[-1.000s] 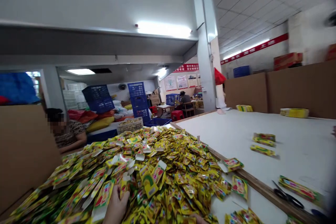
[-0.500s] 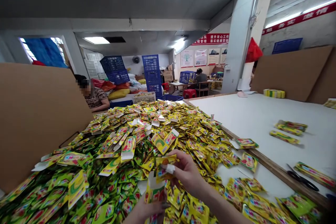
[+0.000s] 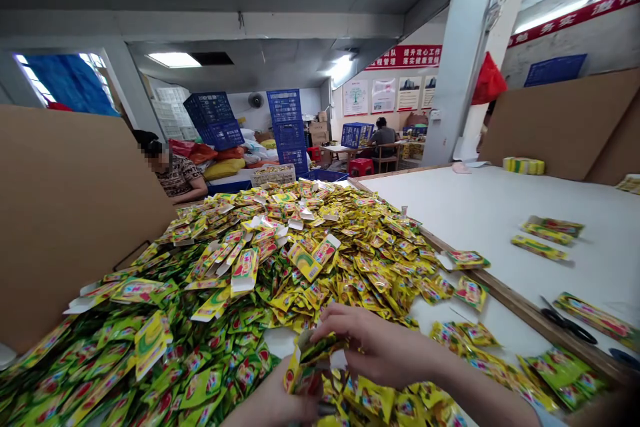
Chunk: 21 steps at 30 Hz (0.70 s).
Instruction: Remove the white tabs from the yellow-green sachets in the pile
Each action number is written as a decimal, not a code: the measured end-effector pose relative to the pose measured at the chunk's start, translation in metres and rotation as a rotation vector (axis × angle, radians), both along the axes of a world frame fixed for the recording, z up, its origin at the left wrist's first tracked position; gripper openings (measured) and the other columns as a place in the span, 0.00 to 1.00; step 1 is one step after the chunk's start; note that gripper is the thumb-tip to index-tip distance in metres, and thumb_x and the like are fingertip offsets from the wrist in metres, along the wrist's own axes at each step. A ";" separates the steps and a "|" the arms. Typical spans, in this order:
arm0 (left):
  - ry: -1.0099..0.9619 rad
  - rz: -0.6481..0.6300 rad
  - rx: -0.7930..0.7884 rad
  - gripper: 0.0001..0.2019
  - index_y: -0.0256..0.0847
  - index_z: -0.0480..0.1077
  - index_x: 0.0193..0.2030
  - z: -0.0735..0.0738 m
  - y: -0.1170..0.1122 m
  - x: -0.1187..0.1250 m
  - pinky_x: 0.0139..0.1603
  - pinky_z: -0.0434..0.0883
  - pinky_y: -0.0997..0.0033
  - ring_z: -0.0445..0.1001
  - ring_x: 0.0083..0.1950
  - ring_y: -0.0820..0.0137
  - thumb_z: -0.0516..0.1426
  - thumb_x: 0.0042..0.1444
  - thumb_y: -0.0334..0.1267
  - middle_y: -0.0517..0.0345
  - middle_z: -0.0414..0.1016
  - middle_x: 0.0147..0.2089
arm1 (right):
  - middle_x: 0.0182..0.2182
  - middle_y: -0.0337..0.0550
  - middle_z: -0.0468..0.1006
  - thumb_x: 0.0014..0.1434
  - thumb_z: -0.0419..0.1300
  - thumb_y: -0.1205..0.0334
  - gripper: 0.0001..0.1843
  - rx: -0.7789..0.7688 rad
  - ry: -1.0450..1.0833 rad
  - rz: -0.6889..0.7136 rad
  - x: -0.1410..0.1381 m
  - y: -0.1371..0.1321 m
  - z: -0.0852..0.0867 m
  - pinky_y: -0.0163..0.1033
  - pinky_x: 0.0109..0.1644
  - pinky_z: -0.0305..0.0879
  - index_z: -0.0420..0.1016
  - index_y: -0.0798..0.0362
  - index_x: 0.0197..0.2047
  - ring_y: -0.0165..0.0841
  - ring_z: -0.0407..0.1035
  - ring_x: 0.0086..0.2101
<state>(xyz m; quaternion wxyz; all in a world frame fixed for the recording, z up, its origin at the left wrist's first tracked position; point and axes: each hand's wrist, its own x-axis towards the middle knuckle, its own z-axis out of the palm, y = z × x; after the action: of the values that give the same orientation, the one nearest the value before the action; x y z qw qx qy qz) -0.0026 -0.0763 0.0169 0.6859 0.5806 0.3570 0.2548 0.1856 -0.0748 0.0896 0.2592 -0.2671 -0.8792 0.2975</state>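
My left hand (image 3: 280,397) is wrapped around a small yellow and red printed carton (image 3: 301,377), low in the middle of the view, its open end up. My right hand (image 3: 373,340) is at that open end, fingers bent over a yellow foil sachet (image 3: 325,349) that is partly hidden by the fingers and carton walls. Something white covers the tip of my right thumb. A big heap of yellow sachets (image 3: 370,260) and green sachets (image 3: 210,353) lies around both hands, with several open cartons (image 3: 246,268) on top.
A wooden strip (image 3: 500,293) edges the white table (image 3: 480,207) at right. Black scissors (image 3: 567,323) lie across it, beside a flat carton (image 3: 597,317). A cardboard panel (image 3: 75,213) stands at left. Another person (image 3: 175,173) sits behind it; one more (image 3: 384,140) sits far back.
My right hand has brought the sachet down to the carton's open end, its fingers now closed over it. The carton in my left hand is tilted more. The camera view has shifted slightly.
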 end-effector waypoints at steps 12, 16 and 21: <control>-0.017 -0.033 -0.047 0.21 0.39 0.63 0.29 -0.005 -0.002 0.000 0.36 0.61 0.72 0.58 0.27 0.76 0.67 0.29 0.43 0.67 0.58 0.24 | 0.32 0.38 0.72 0.48 0.54 0.78 0.16 -0.096 0.361 -0.260 -0.010 -0.007 -0.051 0.30 0.31 0.61 0.73 0.52 0.37 0.28 0.65 0.29; -0.010 -0.066 -0.057 0.21 0.38 0.65 0.34 -0.016 -0.003 -0.003 0.44 0.61 0.68 0.64 0.36 0.70 0.66 0.32 0.40 0.63 0.63 0.30 | 0.29 0.39 0.73 0.49 0.51 0.79 0.17 -0.036 0.226 -0.180 0.002 -0.015 -0.044 0.30 0.33 0.61 0.76 0.53 0.32 0.28 0.67 0.30; -0.034 -0.078 -0.045 0.21 0.37 0.68 0.36 -0.038 -0.006 0.009 0.44 0.62 0.69 0.65 0.40 0.65 0.65 0.31 0.36 0.60 0.67 0.34 | 0.37 0.43 0.75 0.50 0.49 0.77 0.20 -0.119 0.141 -0.088 -0.001 -0.033 -0.048 0.34 0.42 0.64 0.75 0.51 0.39 0.32 0.68 0.38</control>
<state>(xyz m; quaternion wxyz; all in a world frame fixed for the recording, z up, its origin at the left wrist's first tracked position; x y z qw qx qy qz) 0.0065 -0.0823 -0.0208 0.7143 0.5742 0.3278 0.2296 0.1848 -0.1083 0.0420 0.3168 -0.2991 -0.8269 0.3556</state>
